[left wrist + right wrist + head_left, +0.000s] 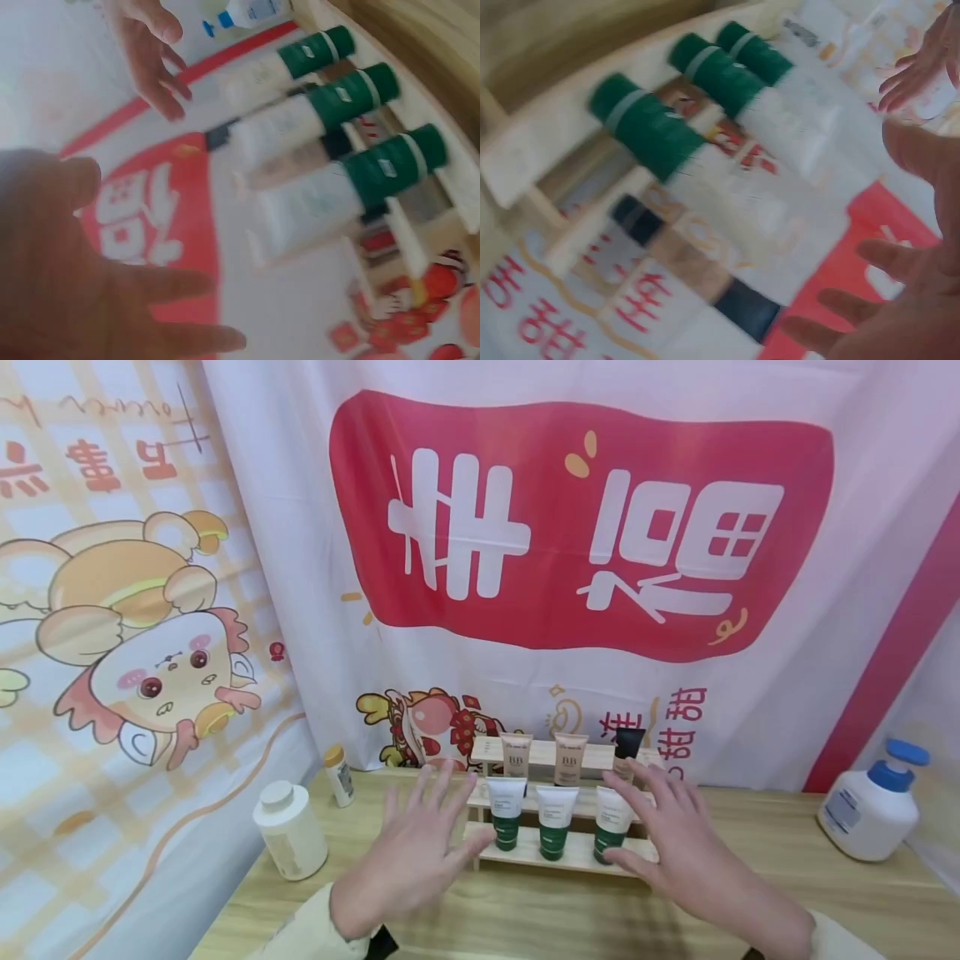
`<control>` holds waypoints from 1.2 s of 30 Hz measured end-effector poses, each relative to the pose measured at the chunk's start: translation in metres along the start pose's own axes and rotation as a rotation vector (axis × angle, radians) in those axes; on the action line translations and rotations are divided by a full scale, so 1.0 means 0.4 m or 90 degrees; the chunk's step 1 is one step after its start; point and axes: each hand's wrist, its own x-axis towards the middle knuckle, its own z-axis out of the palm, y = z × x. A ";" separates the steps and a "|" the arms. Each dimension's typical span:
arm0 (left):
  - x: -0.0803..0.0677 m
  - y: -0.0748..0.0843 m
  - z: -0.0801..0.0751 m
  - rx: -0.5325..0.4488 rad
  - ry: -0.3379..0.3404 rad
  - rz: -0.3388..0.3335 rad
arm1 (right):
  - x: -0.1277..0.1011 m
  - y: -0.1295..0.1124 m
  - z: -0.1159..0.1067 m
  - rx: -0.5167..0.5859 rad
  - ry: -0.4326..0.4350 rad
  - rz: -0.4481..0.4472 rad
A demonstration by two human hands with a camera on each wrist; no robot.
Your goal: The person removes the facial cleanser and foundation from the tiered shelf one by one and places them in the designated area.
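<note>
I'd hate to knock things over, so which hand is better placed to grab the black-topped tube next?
Probably the right hand: it is by the right end of the wooden rack, close to the black-topped tube, while the left hand is by the opposite end. Both look empty.

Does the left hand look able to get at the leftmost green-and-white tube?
Probably yes: the empty left hand hovers close by, and nothing visible blocks its way to that front-row tube.
</note>
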 end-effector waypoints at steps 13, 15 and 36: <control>0.104 -0.176 0.224 -0.174 -0.030 0.004 | 0.010 0.136 0.211 0.203 0.244 -0.021; 0.113 -0.180 0.251 -0.181 -0.027 0.008 | 0.008 0.135 0.233 0.217 0.245 0.010; 0.120 -0.180 0.305 -0.188 -0.003 -0.034 | -0.010 0.377 0.123 0.204 0.221 0.126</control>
